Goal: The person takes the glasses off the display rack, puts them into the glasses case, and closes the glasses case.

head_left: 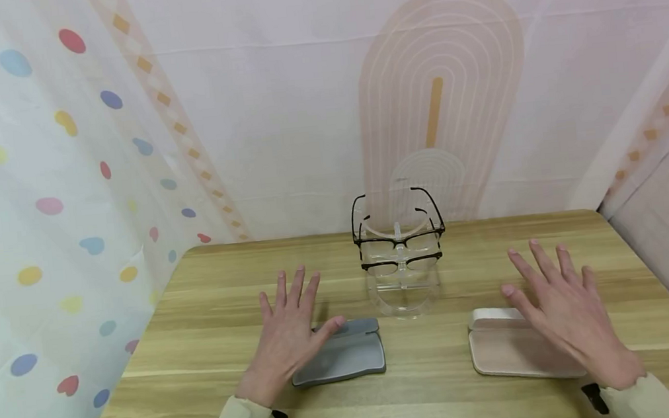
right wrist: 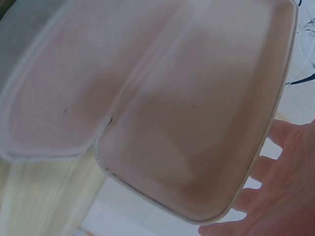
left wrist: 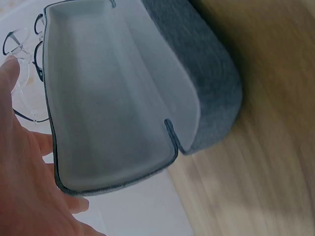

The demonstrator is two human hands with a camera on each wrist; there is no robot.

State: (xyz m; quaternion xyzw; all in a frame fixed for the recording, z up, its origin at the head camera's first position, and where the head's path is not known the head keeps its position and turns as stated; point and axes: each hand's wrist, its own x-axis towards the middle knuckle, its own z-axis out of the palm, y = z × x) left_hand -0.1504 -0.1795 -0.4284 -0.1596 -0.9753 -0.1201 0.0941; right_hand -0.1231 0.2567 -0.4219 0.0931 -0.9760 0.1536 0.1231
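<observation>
The person's left hand (head_left: 289, 338) and right hand (head_left: 567, 313) spread empty near an opened grey oblong case (head_left: 350, 359) and pink-lined oblong case (head_left: 505, 351), hollows probably upturned for access, while a clear plastic stand (head_left: 403, 313) props two black-framed pairs of glasses (head_left: 400, 243) behind.

I'm in a small cloth-walled nook, home or shop I can't tell: a dotted curtain (head_left: 70, 192) hangs at my left, an arch-patterned curtain (head_left: 303, 119) ahead, just behind my wood-grain surface (head_left: 433, 386).
</observation>
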